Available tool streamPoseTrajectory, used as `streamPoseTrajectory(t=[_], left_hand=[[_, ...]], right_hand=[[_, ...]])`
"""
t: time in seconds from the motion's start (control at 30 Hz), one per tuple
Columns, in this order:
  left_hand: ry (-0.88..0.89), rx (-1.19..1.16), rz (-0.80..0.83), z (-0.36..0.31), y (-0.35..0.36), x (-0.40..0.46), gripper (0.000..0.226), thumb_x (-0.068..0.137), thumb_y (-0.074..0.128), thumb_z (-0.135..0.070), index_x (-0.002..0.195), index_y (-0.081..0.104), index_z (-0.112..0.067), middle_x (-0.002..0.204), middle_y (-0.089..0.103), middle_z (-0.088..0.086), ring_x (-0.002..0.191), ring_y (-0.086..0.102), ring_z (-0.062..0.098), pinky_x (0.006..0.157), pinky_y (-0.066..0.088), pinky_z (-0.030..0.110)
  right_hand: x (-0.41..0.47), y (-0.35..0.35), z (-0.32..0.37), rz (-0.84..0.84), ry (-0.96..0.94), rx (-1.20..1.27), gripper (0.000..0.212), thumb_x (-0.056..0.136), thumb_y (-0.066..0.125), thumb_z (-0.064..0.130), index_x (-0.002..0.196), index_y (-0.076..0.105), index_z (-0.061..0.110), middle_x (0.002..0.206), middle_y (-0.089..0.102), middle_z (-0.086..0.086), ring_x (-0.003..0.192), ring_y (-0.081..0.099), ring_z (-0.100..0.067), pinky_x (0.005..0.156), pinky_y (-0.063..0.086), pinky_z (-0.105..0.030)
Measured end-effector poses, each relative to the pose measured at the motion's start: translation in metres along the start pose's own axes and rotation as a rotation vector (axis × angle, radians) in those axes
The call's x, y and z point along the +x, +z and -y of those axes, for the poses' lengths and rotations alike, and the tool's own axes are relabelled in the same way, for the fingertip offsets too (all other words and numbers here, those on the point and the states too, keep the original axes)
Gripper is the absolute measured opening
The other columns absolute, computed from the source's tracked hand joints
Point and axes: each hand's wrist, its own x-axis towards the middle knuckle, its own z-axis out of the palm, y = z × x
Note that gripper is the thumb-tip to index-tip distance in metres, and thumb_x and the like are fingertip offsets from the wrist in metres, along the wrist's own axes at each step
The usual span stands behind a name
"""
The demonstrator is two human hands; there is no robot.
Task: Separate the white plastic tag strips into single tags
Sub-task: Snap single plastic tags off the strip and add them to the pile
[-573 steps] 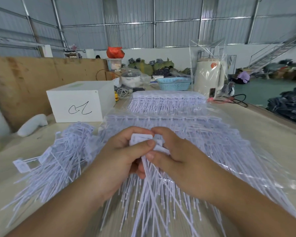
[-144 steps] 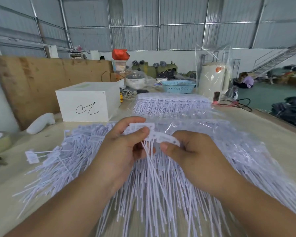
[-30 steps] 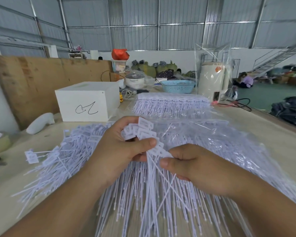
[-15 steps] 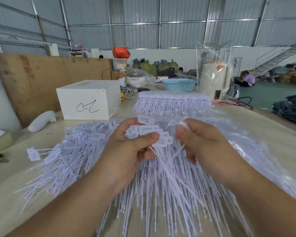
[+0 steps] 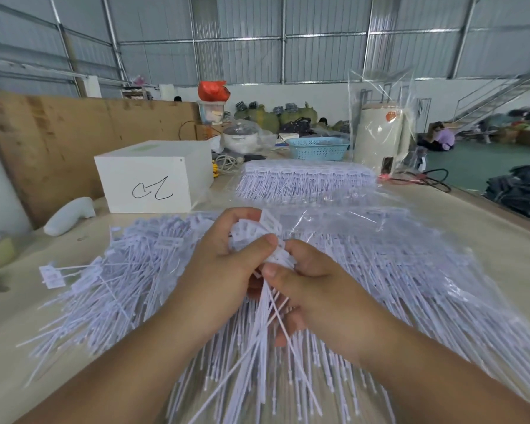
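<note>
White plastic tag strips (image 5: 259,237) held above the counter (image 5: 484,240), both hands pinching the joined heads.

The left hand (image 5: 224,270) grips the bunched strip, thumb pressed on top; the right hand (image 5: 315,286) pinches the nearest tag head, tails hanging toward the near edge. Loose single tags (image 5: 110,276) lie heaped at left, and bagged strips (image 5: 380,249) spread at right, with more (image 5: 303,179) farther back. A hard or crooked pull could snap a tail, and the crossed tails may snag and drag extra tags free.
</note>
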Motion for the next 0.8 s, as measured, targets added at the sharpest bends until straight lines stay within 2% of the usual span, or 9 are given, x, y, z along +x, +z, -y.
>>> streamPoseTrajectory(t=[0.1,0.17,0.3,0.4,0.47,0.57,0.67,0.73,0.8], left_hand=[[0.083,0.136,-0.047,0.007,0.001,0.002,0.015,0.084,0.068,-0.028,0.094,0.063,-0.038,0.078,0.069,0.018,0.058,0.06,0.032,0.051,0.05,0.036],[0.13,0.247,-0.059,0.01,0.001,0.003,0.02,0.08,0.062,-0.04,0.099,0.06,-0.043,0.081,0.072,0.009,0.069,0.067,0.034,0.063,0.054,0.043],[0.083,0.267,-0.039,0.013,-0.003,0.003,0.027,0.087,0.063,-0.046,0.111,0.052,-0.049,0.084,0.074,-0.009,0.072,0.07,0.014,0.064,0.056,0.026],[-0.035,0.151,0.016,0.013,0.001,0.002,0.07,0.076,0.07,-0.056,0.136,0.034,-0.046,0.098,0.074,-0.014,0.088,0.07,0.002,0.076,0.052,0.019],[-0.1,0.058,0.074,0.014,0.008,-0.001,0.092,0.07,0.075,-0.051,0.144,0.02,-0.047,0.106,0.073,-0.012,0.098,0.069,0.002,0.083,0.053,0.019],[-0.12,0.034,0.134,0.017,0.014,-0.006,0.105,0.066,0.074,-0.036,0.149,0.01,-0.042,0.096,0.076,-0.006,0.089,0.071,0.005,0.074,0.052,0.014],[-0.118,0.121,0.154,0.015,0.014,-0.006,0.129,0.052,0.084,-0.036,0.151,0.002,-0.043,0.109,0.07,-0.006,0.094,0.065,-0.004,0.087,0.05,0.022],[-0.094,0.208,0.199,0.012,0.014,-0.007,0.132,0.053,0.084,-0.035,0.152,-0.003,-0.04,0.112,0.069,-0.014,0.102,0.063,-0.006,0.097,0.046,0.027],[-0.05,0.342,0.255,0.011,0.017,-0.012,0.12,0.064,0.084,-0.032,0.154,0.004,-0.034,0.105,0.072,-0.016,0.1,0.066,0.0,0.096,0.047,0.03]], right_hand=[[0.003,0.005,-0.003,-0.036,0.017,0.084,0.02,0.096,0.058,0.011,0.104,0.062,0.029,0.08,0.071,0.0,0.07,0.069,-0.015,0.049,0.056,-0.033],[0.004,0.004,-0.003,-0.039,0.011,0.142,0.017,0.094,0.059,0.009,0.099,0.065,0.024,0.072,0.069,-0.001,0.06,0.066,-0.013,0.046,0.053,-0.029],[0.006,0.003,-0.001,-0.067,-0.004,0.223,0.016,0.086,0.066,0.014,0.096,0.073,0.024,0.068,0.067,-0.004,0.057,0.063,-0.015,0.044,0.048,-0.026],[0.007,0.002,0.001,-0.165,-0.059,0.219,0.02,0.089,0.063,0.007,0.108,0.063,0.013,0.074,0.068,-0.005,0.058,0.062,-0.015,0.041,0.044,-0.024],[0.009,0.002,0.004,-0.244,-0.091,0.216,0.018,0.093,0.059,0.003,0.11,0.062,0.011,0.08,0.069,-0.008,0.055,0.06,-0.015,0.041,0.042,-0.023],[0.009,0.0,0.009,-0.329,-0.091,0.234,0.015,0.093,0.059,0.003,0.106,0.057,0.011,0.073,0.064,-0.006,0.048,0.057,-0.01,0.04,0.042,-0.022],[0.008,-0.005,0.011,-0.357,-0.113,0.22,0.017,0.093,0.062,0.007,0.109,0.059,0.013,0.084,0.072,-0.003,0.07,0.069,-0.013,0.058,0.054,-0.024],[0.008,-0.006,0.012,-0.38,-0.128,0.212,0.017,0.092,0.062,0.008,0.107,0.062,0.015,0.085,0.073,-0.002,0.073,0.07,-0.016,0.062,0.055,-0.027],[0.008,-0.006,0.013,-0.399,-0.126,0.225,0.018,0.092,0.062,0.007,0.108,0.06,0.016,0.08,0.072,-0.002,0.064,0.067,-0.017,0.052,0.052,-0.03]])
